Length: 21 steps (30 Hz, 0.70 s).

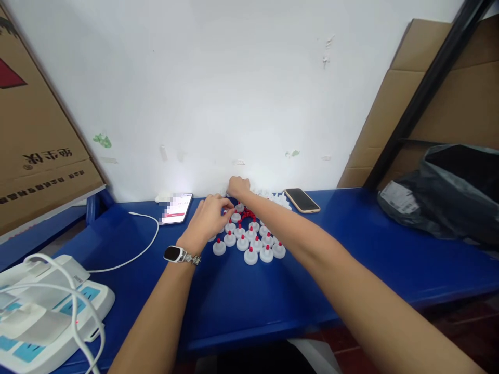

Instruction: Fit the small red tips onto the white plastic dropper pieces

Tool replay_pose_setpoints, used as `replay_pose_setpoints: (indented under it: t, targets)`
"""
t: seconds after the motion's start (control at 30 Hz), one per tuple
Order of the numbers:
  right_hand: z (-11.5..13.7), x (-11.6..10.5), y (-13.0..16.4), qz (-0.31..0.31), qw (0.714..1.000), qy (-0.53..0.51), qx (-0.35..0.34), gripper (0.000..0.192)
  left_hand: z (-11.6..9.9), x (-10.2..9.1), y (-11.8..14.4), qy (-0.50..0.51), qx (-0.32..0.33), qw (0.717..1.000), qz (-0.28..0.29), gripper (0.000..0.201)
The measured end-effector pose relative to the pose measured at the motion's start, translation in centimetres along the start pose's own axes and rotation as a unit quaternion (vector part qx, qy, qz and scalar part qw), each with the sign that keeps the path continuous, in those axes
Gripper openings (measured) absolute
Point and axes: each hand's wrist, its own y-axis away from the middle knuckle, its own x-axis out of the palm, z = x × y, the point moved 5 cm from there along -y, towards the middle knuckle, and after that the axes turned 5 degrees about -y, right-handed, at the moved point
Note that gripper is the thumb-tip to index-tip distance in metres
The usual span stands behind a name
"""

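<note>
My left hand (210, 218), with a watch (173, 253) on its wrist, is at the left edge of a cluster of round white plastic caps with red tips (250, 255). Its thumb and forefinger curl together at the side of one white cap (236, 217). Reaching across to the back of the cluster, my right hand (238, 187) is closed near the wall, its fingertips turned away from view. Small red pieces (246, 215) lie heaped in the middle of the caps. Behind my right forearm is a pile of whitish clear parts (281, 199).
A lit phone (176, 209) lies left and a dark-screened phone (302, 200) right on the blue table (249, 306). A white power strip (93, 301) with cables fills the near left. A dark plastic bag (421, 192) sits right. Cardboard (47, 124) stands left; a white wall (234, 93) closes the back.
</note>
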Motion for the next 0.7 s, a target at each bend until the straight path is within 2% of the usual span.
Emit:
replay_pose_setpoints:
  t: [0.13,0.2,0.3,0.47,0.57,0.7]
  targets:
    - [-1.0,-2.5,2.1,-0.042,0.999,-0.021,-0.02,0.027,-1.4,0.9,-0.2,-0.037,0.03,0.999,0.024,0.02]
    - [-1.7,-4.2,4.3,-0.094,0.992,-0.056,-0.057,0.024,-1.7,1.6,-0.5,-0.051,0.042,0.997,0.046,0.017]
    - [-3.1,-5.6,8.4,-0.117,0.984,-0.108,-0.084,0.021,-1.9,2.4,-0.9,-0.081,0.052,0.994,0.06,0.014]
    - [-5.0,-5.9,13.8,-0.135,0.972,-0.167,-0.098,0.016,-2.3,3.2,-1.2,-0.12,0.043,0.99,0.063,0.014]
    - [-5.7,-5.9,15.0,-0.151,0.963,-0.198,-0.1,0.015,-2.4,3.7,-1.3,-0.135,0.037,0.987,0.078,0.016]
    - [-6.0,-6.1,15.6,-0.141,0.95,-0.254,-0.115,0.011,-2.2,3.4,-1.2,-0.142,0.029,0.986,0.083,0.016]
